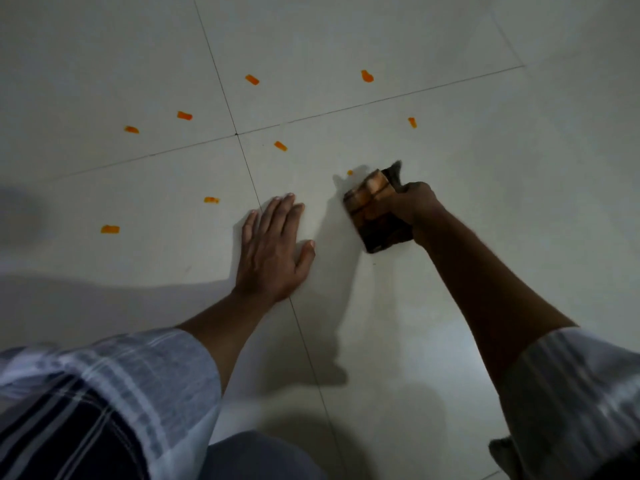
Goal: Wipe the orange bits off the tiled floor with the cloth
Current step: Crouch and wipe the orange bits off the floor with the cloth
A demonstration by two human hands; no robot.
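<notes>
Several orange bits lie scattered on the pale tiled floor [346, 46]: one [367, 76] at the far right, one [252, 79] near the top middle, one [110, 229] at the left. A tiny orange speck [349, 172] sits just left of the cloth. My right hand [414, 206] grips a folded brown and orange cloth [375, 216] that touches the floor. My left hand [273, 251] rests flat on the tile with its fingers spread, a short way left of the cloth.
Dark grout lines cross at a joint [236, 134] beyond my left hand. My checked sleeves and knee fill the bottom of the view. Shadows of my arms fall over the tiles near me.
</notes>
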